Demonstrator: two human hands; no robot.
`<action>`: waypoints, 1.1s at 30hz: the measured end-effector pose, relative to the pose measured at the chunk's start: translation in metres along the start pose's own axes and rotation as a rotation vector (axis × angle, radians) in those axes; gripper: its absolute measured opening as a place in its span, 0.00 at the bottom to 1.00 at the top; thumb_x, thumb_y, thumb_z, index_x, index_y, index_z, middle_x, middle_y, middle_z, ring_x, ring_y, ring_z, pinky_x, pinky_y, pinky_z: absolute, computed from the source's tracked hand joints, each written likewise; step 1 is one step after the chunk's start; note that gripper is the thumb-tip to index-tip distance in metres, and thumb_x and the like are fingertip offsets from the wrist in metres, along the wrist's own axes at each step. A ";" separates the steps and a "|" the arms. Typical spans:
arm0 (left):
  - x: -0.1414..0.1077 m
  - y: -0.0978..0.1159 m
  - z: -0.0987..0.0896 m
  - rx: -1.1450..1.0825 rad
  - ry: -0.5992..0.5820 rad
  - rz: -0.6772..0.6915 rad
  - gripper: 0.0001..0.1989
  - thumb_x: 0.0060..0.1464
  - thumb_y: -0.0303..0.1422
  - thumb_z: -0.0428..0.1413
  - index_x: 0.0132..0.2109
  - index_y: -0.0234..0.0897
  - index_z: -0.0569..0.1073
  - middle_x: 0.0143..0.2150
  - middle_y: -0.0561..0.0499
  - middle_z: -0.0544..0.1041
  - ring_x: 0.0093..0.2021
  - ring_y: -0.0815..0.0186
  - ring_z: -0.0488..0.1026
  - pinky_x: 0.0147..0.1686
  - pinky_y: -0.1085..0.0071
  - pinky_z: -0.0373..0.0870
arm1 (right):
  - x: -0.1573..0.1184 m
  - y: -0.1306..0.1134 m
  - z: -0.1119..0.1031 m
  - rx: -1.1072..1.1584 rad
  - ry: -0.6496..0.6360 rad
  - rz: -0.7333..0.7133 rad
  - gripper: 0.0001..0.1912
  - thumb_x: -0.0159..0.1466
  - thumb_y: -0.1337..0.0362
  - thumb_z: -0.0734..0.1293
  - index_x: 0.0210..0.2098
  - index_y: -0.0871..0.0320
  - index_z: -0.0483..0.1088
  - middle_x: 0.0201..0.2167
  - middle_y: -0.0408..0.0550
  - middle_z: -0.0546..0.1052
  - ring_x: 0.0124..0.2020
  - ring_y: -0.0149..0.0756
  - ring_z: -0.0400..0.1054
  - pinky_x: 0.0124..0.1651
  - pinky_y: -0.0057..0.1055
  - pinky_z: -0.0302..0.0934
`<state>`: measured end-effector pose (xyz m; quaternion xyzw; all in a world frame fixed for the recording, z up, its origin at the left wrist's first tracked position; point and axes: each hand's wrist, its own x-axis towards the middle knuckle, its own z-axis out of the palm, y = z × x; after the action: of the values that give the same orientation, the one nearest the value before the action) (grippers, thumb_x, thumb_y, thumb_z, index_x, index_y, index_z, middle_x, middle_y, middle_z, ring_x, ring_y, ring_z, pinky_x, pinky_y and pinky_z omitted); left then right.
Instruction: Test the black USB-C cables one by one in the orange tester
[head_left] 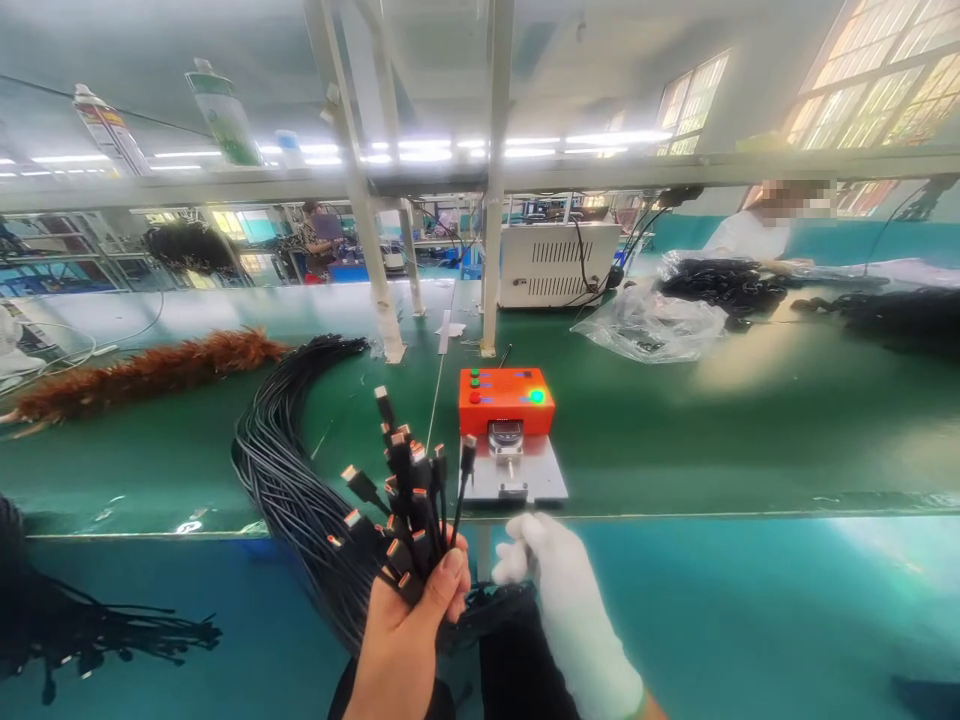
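My bare left hand (431, 592) is closed around a bundle of black USB cables (416, 490), their plugs fanned upward, several with orange inside the metal ends. The cables trail over the table edge and curve back across the bench on the left. My right hand (541, 560), in a white glove, is at the front edge of a metal plate (549, 468) with its fingers curled together; what they pinch is hidden. On that plate sits a small clamp-like fixture with a round gauge (505, 434). Behind it stands an orange tester box (506, 400) with a lit green light.
A brown feather duster (150, 375) lies at the left, above more hanging black cables (97, 610). A white vented machine (555, 265) stands behind the box, beside clear plastic bags (652, 325). Metal posts (495, 200) carry a shelf with cans. Another person (754, 235) sits at the far right.
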<state>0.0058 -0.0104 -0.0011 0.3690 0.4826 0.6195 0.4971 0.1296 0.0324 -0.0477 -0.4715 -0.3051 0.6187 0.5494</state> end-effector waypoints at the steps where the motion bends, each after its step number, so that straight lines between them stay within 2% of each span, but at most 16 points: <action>1: 0.000 0.001 0.000 -0.014 -0.017 -0.016 0.08 0.49 0.38 0.61 0.33 0.37 0.75 0.21 0.57 0.69 0.21 0.73 0.62 0.23 0.76 0.61 | 0.006 0.004 -0.003 0.021 -0.026 0.015 0.13 0.57 0.55 0.64 0.25 0.59 0.66 0.09 0.36 0.65 0.15 0.32 0.65 0.31 0.32 0.62; 4: 0.000 0.001 0.001 0.016 -0.042 -0.038 0.08 0.50 0.37 0.61 0.34 0.36 0.76 0.20 0.56 0.68 0.21 0.73 0.61 0.22 0.77 0.59 | 0.021 0.011 -0.007 0.027 -0.091 0.029 0.14 0.55 0.54 0.65 0.24 0.59 0.66 0.08 0.36 0.66 0.13 0.32 0.65 0.35 0.35 0.63; 7: -0.001 0.001 0.004 0.018 -0.019 -0.034 0.07 0.50 0.35 0.61 0.34 0.36 0.76 0.20 0.56 0.68 0.20 0.74 0.61 0.22 0.78 0.58 | 0.030 0.015 -0.009 0.014 -0.128 0.043 0.14 0.55 0.55 0.64 0.24 0.60 0.67 0.07 0.38 0.67 0.12 0.33 0.66 0.34 0.35 0.63; 9: -0.002 0.001 0.005 0.005 0.011 -0.024 0.06 0.50 0.35 0.61 0.33 0.36 0.76 0.20 0.56 0.68 0.20 0.74 0.61 0.22 0.78 0.57 | 0.033 0.016 -0.009 0.013 -0.134 0.046 0.13 0.55 0.56 0.64 0.24 0.61 0.67 0.07 0.38 0.67 0.12 0.33 0.66 0.33 0.35 0.63; 13: -0.003 0.003 0.006 -0.022 -0.006 -0.055 0.08 0.49 0.36 0.62 0.34 0.37 0.76 0.20 0.55 0.69 0.21 0.73 0.62 0.22 0.77 0.58 | 0.033 0.014 -0.007 0.055 -0.122 0.023 0.12 0.57 0.58 0.63 0.26 0.61 0.68 0.08 0.37 0.67 0.13 0.33 0.66 0.35 0.36 0.63; 16: -0.002 0.003 0.006 -0.070 -0.002 -0.019 0.07 0.49 0.36 0.62 0.33 0.37 0.75 0.20 0.55 0.70 0.20 0.73 0.61 0.22 0.77 0.59 | 0.032 0.012 -0.006 0.068 -0.119 0.014 0.11 0.58 0.59 0.62 0.27 0.62 0.69 0.09 0.37 0.67 0.14 0.33 0.66 0.35 0.36 0.63; 22: 0.000 0.010 0.002 -0.056 -0.048 -0.026 0.07 0.47 0.35 0.63 0.32 0.36 0.76 0.23 0.52 0.75 0.22 0.70 0.67 0.26 0.74 0.65 | 0.034 0.015 -0.005 0.083 -0.113 0.022 0.11 0.58 0.61 0.62 0.24 0.62 0.68 0.07 0.37 0.66 0.12 0.32 0.64 0.33 0.36 0.63; 27: 0.002 0.014 0.002 -0.016 -0.006 -0.084 0.10 0.42 0.35 0.65 0.31 0.34 0.78 0.22 0.51 0.76 0.24 0.65 0.71 0.29 0.69 0.69 | 0.040 0.019 -0.005 0.085 -0.124 0.024 0.12 0.56 0.58 0.62 0.25 0.62 0.68 0.07 0.37 0.66 0.12 0.33 0.65 0.31 0.35 0.62; 30: 0.002 0.012 0.003 -0.016 0.047 -0.105 0.12 0.39 0.35 0.67 0.32 0.33 0.78 0.21 0.51 0.76 0.23 0.65 0.71 0.30 0.68 0.69 | 0.040 0.023 -0.010 -0.044 -0.185 0.040 0.15 0.55 0.53 0.61 0.26 0.60 0.67 0.09 0.41 0.69 0.15 0.36 0.67 0.28 0.34 0.62; 33: 0.001 0.010 0.003 -0.023 0.054 -0.104 0.12 0.39 0.35 0.66 0.32 0.34 0.78 0.19 0.52 0.76 0.24 0.64 0.71 0.32 0.68 0.69 | 0.032 0.020 -0.025 -0.415 -0.213 0.057 0.15 0.56 0.52 0.61 0.22 0.57 0.65 0.11 0.43 0.70 0.16 0.36 0.66 0.25 0.31 0.58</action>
<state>0.0060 -0.0088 0.0093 0.3208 0.5071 0.6082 0.5196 0.1466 0.0559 -0.0832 -0.5148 -0.4685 0.6044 0.3876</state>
